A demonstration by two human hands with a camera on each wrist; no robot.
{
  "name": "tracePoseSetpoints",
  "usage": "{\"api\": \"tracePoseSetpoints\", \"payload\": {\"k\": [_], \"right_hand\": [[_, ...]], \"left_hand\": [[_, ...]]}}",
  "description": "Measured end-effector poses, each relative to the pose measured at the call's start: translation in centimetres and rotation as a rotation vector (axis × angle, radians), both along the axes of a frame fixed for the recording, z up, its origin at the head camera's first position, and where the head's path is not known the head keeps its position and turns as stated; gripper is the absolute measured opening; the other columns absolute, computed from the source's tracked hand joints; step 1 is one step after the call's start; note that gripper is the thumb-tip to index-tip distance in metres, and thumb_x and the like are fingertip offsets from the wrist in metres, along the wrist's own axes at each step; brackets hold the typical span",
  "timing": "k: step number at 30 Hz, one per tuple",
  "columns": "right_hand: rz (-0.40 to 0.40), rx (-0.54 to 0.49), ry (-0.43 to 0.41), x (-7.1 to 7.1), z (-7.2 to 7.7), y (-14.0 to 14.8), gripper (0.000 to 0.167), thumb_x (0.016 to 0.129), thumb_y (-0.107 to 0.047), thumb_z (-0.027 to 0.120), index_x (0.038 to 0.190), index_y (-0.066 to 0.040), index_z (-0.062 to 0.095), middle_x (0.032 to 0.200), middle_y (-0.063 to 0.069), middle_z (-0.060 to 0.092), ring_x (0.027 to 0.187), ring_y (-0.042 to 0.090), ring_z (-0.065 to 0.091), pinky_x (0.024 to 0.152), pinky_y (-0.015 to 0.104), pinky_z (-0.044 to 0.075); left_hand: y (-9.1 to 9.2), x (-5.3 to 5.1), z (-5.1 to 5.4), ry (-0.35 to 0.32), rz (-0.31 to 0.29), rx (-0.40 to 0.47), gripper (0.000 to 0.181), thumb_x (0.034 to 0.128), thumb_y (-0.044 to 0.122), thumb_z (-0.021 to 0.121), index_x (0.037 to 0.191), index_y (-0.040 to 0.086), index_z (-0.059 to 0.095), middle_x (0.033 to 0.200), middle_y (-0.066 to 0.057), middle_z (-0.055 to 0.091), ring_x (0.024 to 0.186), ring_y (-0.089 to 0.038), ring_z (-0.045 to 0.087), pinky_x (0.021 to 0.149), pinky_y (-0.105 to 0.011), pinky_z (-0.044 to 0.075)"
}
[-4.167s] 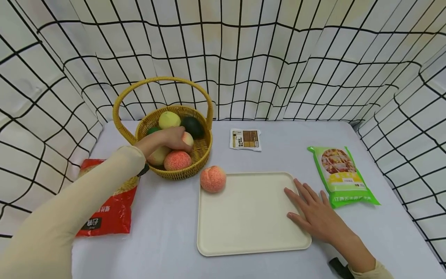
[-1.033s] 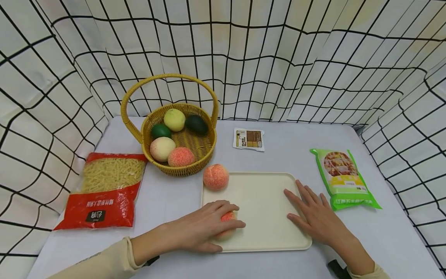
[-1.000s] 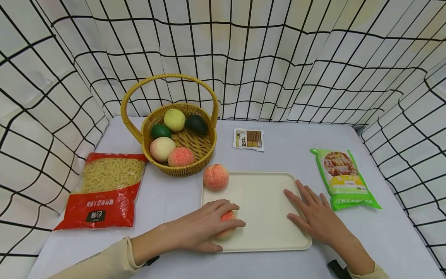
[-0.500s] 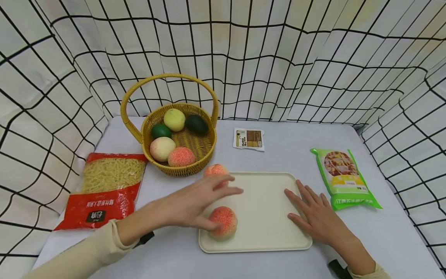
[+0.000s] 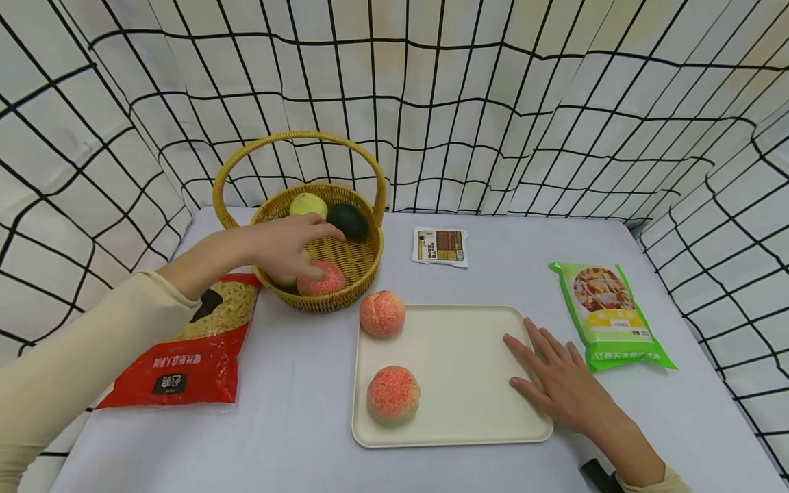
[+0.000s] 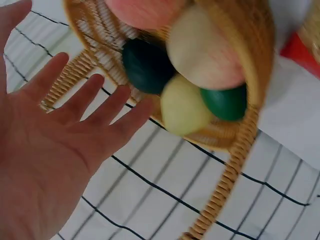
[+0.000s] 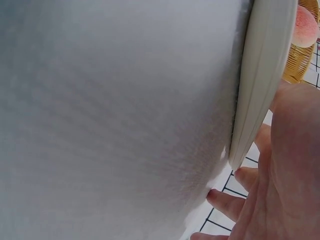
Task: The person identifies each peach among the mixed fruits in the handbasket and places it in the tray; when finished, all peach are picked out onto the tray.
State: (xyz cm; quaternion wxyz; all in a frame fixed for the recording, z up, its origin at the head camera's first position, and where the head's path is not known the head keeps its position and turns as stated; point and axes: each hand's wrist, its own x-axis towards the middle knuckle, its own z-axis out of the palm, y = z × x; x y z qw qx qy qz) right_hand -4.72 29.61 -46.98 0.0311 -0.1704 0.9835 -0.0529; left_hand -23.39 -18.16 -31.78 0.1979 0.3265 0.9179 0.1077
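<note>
My left hand (image 5: 280, 246) is over the wicker basket (image 5: 364, 270), fingers spread and holding nothing; the left wrist view shows its bare palm (image 6: 47, 155). Inside the basket are a pink peach (image 5: 323, 279), a pale peach (image 6: 202, 47), a yellow-green fruit (image 5: 308, 203), a dark green avocado-like fruit (image 5: 348, 220) and a smaller green one (image 6: 227, 102). Two peaches sit on the cream tray (image 5: 468, 376): one at its back left corner (image 5: 382, 314), another at the front left (image 5: 393, 394). My right hand (image 5: 564, 387) rests with straight fingers on the tray's right rim.
A red bag of pasta (image 5: 191, 363) lies at the left, partly behind my left sleeve. A small packet (image 5: 440, 246) lies behind the tray, and a green food bag (image 5: 607, 315) at the right. Black wire mesh (image 5: 425, 109) encloses the table's back and sides.
My left hand brought a peach from the basket to the tray's front left, let it go, and moved back over the basket. The right hand has stayed on the tray's rim.
</note>
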Motion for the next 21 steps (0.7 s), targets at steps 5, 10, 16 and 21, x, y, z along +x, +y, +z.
{"api": "tracePoseSetpoints", "payload": {"k": [5, 10, 16, 21], "right_hand": [[0.001, -0.003, 0.000, 0.0, 0.0, 0.1, 0.071, 0.103, -0.053, 0.062, 0.166, -0.033, 0.037, 0.178, 0.013, 0.025, 0.154, 0.046, 0.039, 0.115, 0.080, 0.034], [0.003, -0.001, 0.004, 0.1, 0.1, 0.2, 0.071, 0.103, -0.053, 0.062, 0.166, -0.033, 0.037, 0.178, 0.013, 0.026, 0.154, 0.045, 0.040, 0.115, 0.079, 0.034], [0.009, -0.005, 0.007, 0.0, -0.1, 0.3, 0.071, 0.103, -0.053, 0.063, 0.166, -0.032, 0.038, 0.177, 0.013, 0.026, 0.154, 0.045, 0.040, 0.115, 0.079, 0.034], [0.016, -0.007, 0.010, -0.1, -0.1, 0.4, 0.071, 0.103, -0.052, 0.063, 0.166, -0.032, 0.038, 0.177, 0.013, 0.027, 0.153, 0.045, 0.041, 0.114, 0.079, 0.035]], "left_hand": [[-0.9, -2.0, -0.1, -0.069, 0.018, -0.130, 0.070, 0.0893, 0.020, 0.074, 0.154, 0.007, 0.052, 0.150, -0.029, 0.052, 0.133, -0.044, 0.056, 0.112, -0.064, 0.045], [-0.8, -3.0, -0.3, -0.110, 0.009, -0.212, 0.071, 0.0866, 0.015, 0.080, 0.151, 0.002, 0.054, 0.151, -0.028, 0.055, 0.135, -0.042, 0.054, 0.116, -0.064, 0.042], [-0.9, -4.0, -1.1, -0.156, 0.049, -0.341, 0.074, 0.0802, 0.018, 0.085, 0.148, 0.008, 0.057, 0.136, -0.021, 0.059, 0.116, -0.035, 0.053, 0.099, -0.053, 0.050], [-0.8, -4.4, -2.1, -0.161, 0.041, -0.398, 0.068, 0.0792, 0.020, 0.084, 0.143, 0.014, 0.060, 0.123, -0.015, 0.060, 0.108, -0.032, 0.054, 0.090, -0.048, 0.051]]}}
